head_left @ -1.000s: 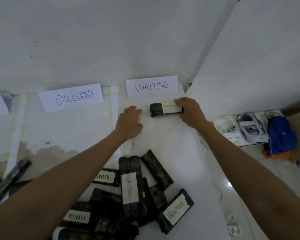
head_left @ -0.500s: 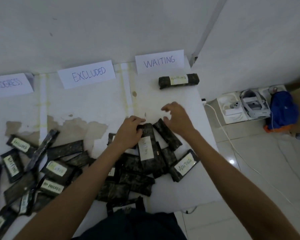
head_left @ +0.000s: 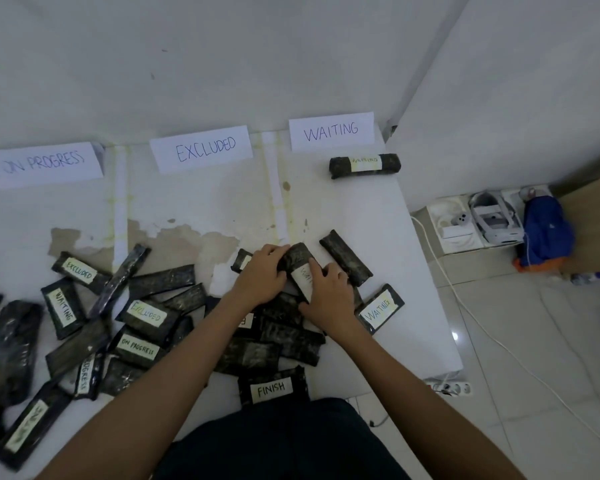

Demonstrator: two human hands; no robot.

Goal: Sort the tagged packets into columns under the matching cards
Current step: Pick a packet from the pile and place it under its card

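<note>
Three white cards lean at the back of the table: ON PROGRESS (head_left: 45, 163), EXCLUDED (head_left: 203, 148) and WAITING (head_left: 331, 130). One dark packet tagged WAITING (head_left: 365, 165) lies just under the WAITING card. A heap of dark tagged packets (head_left: 146, 317) covers the near table. My left hand (head_left: 262, 277) and my right hand (head_left: 329, 294) both grip one packet tagged WAITING (head_left: 300, 263) on top of the heap, the left on its left side and the right over its tag. Another WAITING packet (head_left: 380, 308) lies to the right, a FINISH packet (head_left: 272, 388) near my body.
The white table (head_left: 413, 306) ends at its right edge beside the heap. On the tiled floor to the right sit white boxes with a headset (head_left: 492, 218), a blue cloth bag (head_left: 546, 233), a white cable (head_left: 465, 306) and a power strip (head_left: 452, 388). Walls close the back.
Both hands came back from the packet laid under the WAITING card to the heap. They have closed on another WAITING packet there. The view tilted down toward the heap.
</note>
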